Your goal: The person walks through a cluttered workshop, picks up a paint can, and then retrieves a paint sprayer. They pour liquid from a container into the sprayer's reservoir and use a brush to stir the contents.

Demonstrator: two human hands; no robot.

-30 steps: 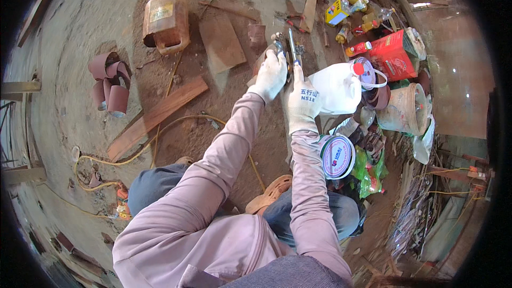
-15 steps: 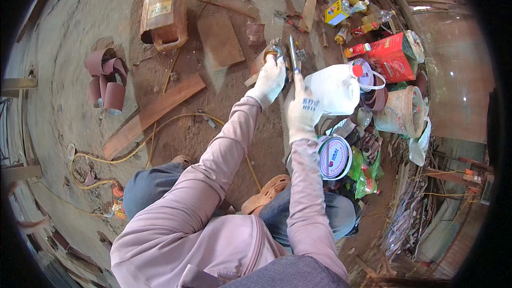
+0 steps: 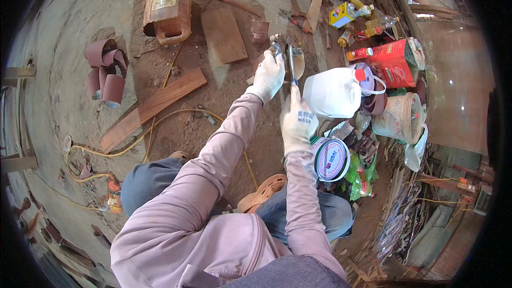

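Note:
My left hand (image 3: 268,77), in a white glove, is closed around a small shiny metal piece (image 3: 277,47) over the dirt floor; fingers hide most of it. Also gloved, my right hand (image 3: 297,122) grips a slim tool with a long metal shaft (image 3: 291,65) and a bit of blue near the fingers. The shaft points away from me, close beside the metal piece; whether they touch I cannot tell. Just right of the shaft is a pale, curved object (image 3: 299,63). A white plastic jug (image 3: 330,93) with a red cap stands right of my right hand.
Right of me are a lidded tub (image 3: 332,160), a dirty bucket (image 3: 392,118), a red bag (image 3: 389,64) and several bottles (image 3: 368,32). Leftward lie a wooden board (image 3: 152,111), a yellow cord (image 3: 181,116), brown curled strips (image 3: 109,74) and a cut-open plastic canister (image 3: 169,13).
My right hand and the tool have shifted slightly left and toward me, so the shaft lies nearer my left hand. The metal piece has moved slightly. The whole view has turned a little.

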